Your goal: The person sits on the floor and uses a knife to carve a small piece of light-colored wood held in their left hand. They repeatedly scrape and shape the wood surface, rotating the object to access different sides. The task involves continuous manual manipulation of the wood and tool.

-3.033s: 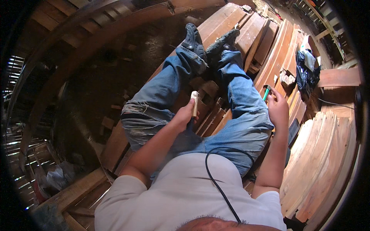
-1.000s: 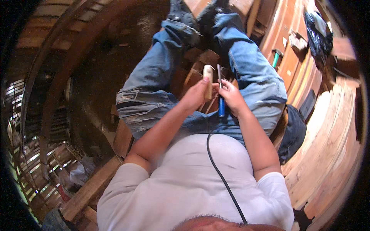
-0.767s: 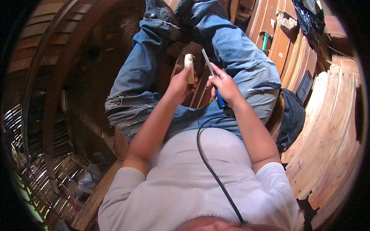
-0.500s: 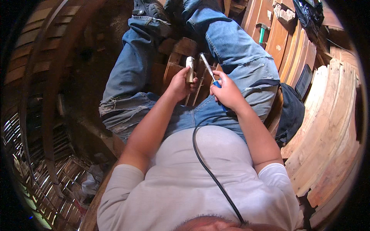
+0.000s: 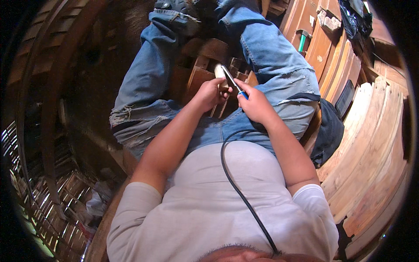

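Between my knees, my left hand (image 5: 210, 93) is closed around a small pale wood piece (image 5: 219, 71), whose light end sticks up past the fingers. My right hand (image 5: 256, 105) grips a chisel (image 5: 233, 80) with a blue handle and a long metal blade. The blade slants up and to the left, and its tip meets the upper end of the wood piece or lies just in front of it. Most of the handle is hidden inside my right hand. Both hands are held close together above my lap.
Under my hands are brown wooden parts (image 5: 201, 63). To the right lie stacked boards (image 5: 362, 131), a dark cloth bag (image 5: 330, 131) and a dark flat device (image 5: 345, 98). A green-handled tool (image 5: 302, 42) rests farther off. A black cable (image 5: 238, 187) runs over my shirt.
The chisel and the wood piece, apart before, have come together. My right hand has shifted its hold farther up the handle, and the blade tip has moved left onto the wood's end.
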Demonstrator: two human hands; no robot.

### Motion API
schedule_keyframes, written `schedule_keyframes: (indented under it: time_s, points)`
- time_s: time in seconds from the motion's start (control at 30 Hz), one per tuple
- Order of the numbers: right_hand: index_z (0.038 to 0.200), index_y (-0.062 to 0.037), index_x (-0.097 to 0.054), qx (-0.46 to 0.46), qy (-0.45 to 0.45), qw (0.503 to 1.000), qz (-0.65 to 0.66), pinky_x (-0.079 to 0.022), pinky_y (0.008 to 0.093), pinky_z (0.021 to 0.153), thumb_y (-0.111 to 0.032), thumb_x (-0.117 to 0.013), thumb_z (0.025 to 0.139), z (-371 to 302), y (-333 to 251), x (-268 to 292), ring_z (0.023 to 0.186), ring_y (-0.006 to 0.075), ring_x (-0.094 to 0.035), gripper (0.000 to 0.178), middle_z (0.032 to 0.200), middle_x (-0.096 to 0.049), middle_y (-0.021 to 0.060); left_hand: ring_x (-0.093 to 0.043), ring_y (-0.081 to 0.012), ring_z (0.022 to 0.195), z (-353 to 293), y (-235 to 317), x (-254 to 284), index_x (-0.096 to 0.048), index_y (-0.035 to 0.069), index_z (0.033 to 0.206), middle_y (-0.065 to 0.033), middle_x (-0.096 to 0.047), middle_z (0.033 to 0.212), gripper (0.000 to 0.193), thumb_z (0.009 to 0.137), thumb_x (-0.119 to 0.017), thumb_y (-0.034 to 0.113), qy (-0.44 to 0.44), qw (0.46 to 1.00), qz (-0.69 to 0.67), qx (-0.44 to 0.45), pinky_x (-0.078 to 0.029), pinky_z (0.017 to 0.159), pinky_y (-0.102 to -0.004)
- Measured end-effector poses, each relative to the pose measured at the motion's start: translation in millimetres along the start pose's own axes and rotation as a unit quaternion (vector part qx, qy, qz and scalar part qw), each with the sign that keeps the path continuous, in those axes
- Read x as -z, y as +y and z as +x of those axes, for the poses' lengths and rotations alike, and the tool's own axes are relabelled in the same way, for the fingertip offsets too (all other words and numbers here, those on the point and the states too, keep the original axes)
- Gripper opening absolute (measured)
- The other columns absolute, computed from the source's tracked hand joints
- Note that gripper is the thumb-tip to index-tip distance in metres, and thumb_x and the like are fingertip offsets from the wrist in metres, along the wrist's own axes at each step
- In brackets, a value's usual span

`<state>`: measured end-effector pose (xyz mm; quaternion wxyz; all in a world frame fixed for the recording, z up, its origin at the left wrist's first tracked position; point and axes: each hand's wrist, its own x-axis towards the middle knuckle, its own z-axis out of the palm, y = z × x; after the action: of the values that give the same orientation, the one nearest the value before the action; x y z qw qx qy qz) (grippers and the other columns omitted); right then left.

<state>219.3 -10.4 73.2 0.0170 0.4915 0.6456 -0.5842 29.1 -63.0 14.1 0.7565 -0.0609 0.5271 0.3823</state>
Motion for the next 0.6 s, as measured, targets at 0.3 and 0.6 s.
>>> schedule_keyframes:
  time_s: [0.3, 0.6]
  points:
    - [0.151, -0.0201, -0.050, 0.009, -0.013, 0.996, -0.092, -0.052, 0.0462, 0.093, -0.020, -0.052, 0.098, -3.3, -15.9, 1.0, 0.108, 0.0423, -0.067, 0.053, 0.119, -0.067, 0.0274, -0.059, -0.0155, 0.071, 14.5, -1.7, 15.4, -0.063, 0.011, 0.114, -0.0053, -0.071, 0.090, 0.031, 0.108, -0.043, 0.034, -0.036, 0.999, -0.001, -0.006, -0.049, 0.069, -0.0333]
    - [0.151, -0.0177, -0.050, 0.006, 0.007, 0.993, -0.117, -0.052, 0.0421, 0.091, -0.019, -0.050, 0.099, -1.8, -19.3, -4.8, 0.102, 0.0382, -0.068, 0.052, 0.115, -0.069, 0.0271, -0.060, -0.0176, 0.072, 20.2, -2.7, 18.2, -0.061, 0.011, 0.116, -0.0064, -0.070, 0.091, 0.036, 0.109, -0.041, 0.039, -0.071, 0.997, -0.033, -0.017, -0.049, 0.069, -0.0339]
